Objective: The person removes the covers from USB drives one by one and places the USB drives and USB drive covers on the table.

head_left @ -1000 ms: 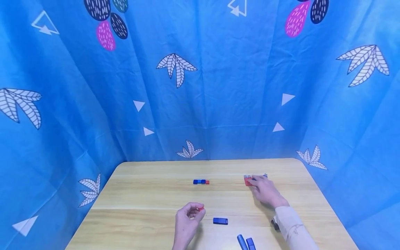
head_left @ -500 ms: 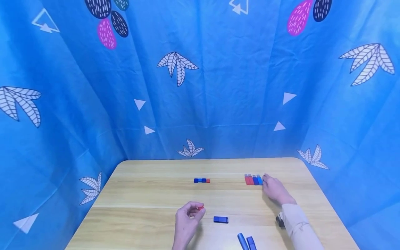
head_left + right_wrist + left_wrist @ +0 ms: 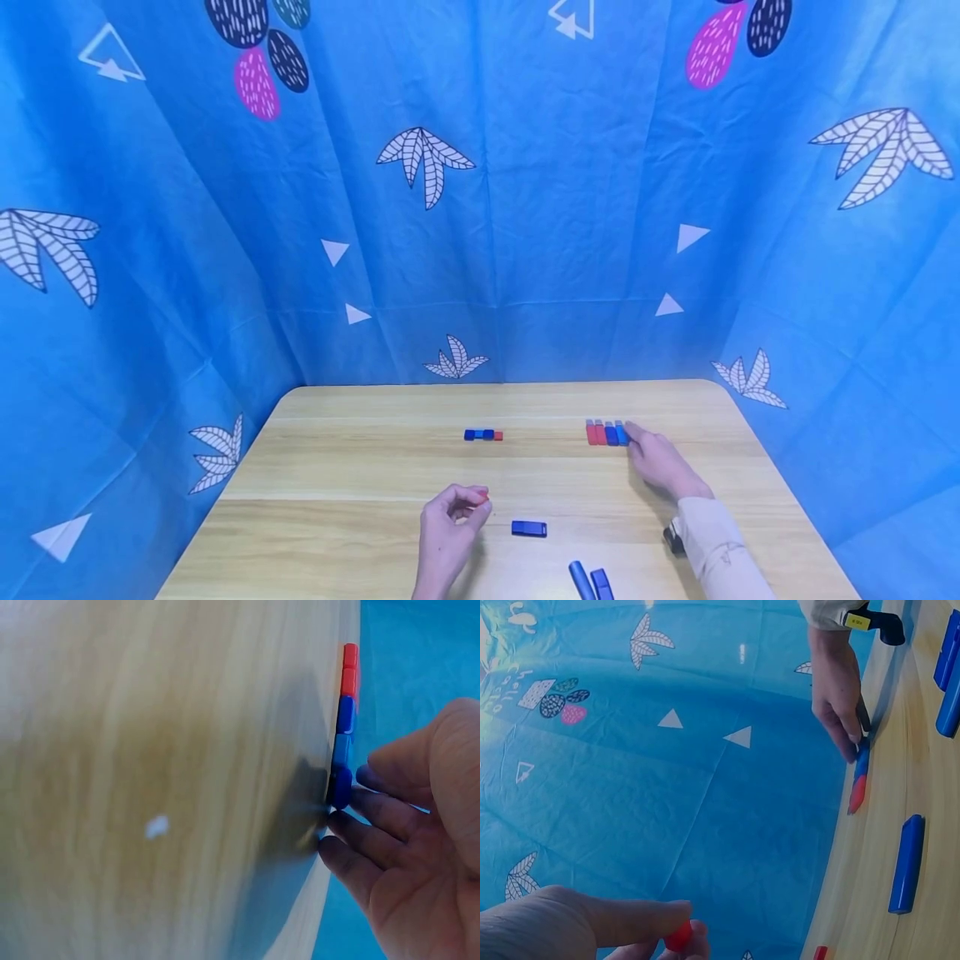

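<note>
Near the table's middle, my left hand (image 3: pixel 450 529) pinches a small red cap (image 3: pixel 678 937) between thumb and fingertips. Farther back on the right, my right hand (image 3: pixel 660 462) has its fingertips at the right end of a row of USB flash drives (image 3: pixel 606 433). Red ones lie at the row's left, blue ones at its right, metal plugs facing away. In the right wrist view, loosely extended fingers lie against the dark blue end drive (image 3: pixel 341 787); the head view hides this drive behind the fingers.
A short row of blue and red caps (image 3: pixel 483 435) lies at the back middle. A single blue flash drive (image 3: pixel 529 529) lies right of my left hand. Another blue drive (image 3: pixel 602 583) and a blue cylindrical stick (image 3: pixel 580 579) are at the front. Blue curtain (image 3: pixel 480 250) surrounds the wooden table (image 3: pixel 337 483).
My right hand has shifted from over the flash drives to the row's right end, uncovering several of them, and then moved slightly left against it. My left hand stays put with the red cap.
</note>
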### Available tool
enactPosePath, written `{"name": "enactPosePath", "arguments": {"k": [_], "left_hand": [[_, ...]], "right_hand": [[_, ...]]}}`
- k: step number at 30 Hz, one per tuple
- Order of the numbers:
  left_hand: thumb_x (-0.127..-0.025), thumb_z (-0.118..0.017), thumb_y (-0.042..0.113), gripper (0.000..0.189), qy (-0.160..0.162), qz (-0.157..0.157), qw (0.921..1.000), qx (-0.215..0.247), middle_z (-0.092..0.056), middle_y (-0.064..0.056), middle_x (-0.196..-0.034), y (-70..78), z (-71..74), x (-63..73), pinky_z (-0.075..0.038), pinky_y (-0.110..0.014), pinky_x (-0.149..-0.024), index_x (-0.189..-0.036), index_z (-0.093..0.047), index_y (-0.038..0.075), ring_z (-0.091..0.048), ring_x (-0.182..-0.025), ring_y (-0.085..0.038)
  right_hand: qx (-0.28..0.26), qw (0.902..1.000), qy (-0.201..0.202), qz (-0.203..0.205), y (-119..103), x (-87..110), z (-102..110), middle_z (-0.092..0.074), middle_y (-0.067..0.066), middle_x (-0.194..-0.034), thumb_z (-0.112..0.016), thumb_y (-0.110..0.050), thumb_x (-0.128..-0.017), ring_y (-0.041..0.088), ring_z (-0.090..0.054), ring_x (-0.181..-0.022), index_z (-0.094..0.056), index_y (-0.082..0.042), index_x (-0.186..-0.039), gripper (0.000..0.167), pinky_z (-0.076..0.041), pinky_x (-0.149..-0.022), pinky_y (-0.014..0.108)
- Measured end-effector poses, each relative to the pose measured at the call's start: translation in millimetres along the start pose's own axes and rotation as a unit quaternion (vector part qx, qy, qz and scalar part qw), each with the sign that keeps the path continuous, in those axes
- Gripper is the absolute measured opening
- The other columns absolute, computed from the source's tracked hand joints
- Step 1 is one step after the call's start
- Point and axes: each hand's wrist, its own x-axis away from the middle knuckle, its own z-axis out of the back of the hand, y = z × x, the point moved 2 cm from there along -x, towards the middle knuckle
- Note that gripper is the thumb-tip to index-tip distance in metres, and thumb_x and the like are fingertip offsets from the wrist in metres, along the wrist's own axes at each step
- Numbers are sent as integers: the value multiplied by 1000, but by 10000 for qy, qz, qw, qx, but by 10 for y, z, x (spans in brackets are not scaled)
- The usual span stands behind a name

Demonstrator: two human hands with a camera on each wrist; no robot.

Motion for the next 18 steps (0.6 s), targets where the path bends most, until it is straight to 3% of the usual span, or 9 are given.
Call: {"name": "enactPosePath", "arguments": {"k": [5, 9, 14, 18], "left_hand": [[-82, -80, 6, 11, -349, 37, 9993, -128, -77, -8, -105, 24, -1, -15, -56, -18, -80, -86, -70, 6, -70, -85, -8], [-83, -79, 6, 10, -770, -168, 9964, -323, -76, -11, -105, 25, -3, -48, -57, -18, -82, -87, -69, 6, -71, -87, -8], [-86, -75, 4, 11, -1113, -724, 9875, -850, -76, -8, -98, 27, -15, -130, -57, -19, -81, -95, -70, 10, -70, -86, -6], [-90, -71, 5, 15, -1135, -1361, 9747, -1365, -77, -9, -98, 78, -26, -243, -58, -21, -81, -105, -73, 8, -70, -86, -10]], "right_hand": [[-71, 9999, 117, 85, -9, 15, 15, -46, 36, -148, -50, -3, -100, 54, -48, -134, -40, 12, -147, 50, -40, -112, 63], [-178, 9998, 60, -27, -28, 37, 31, -40, 34, -154, -48, -6, -102, 54, -41, -140, -36, 10, -150, 52, -36, -115, 63], [-183, 9997, 111, -92, -101, 97, 66, -37, 32, -156, -50, -8, -102, 53, -38, -143, -35, 9, -151, 54, -34, -116, 63], [-123, 9992, 367, 81, -227, 156, 123, -44, 32, -152, -55, -6, -100, 52, -44, -139, -39, 9, -149, 54, -38, -114, 63]]}}
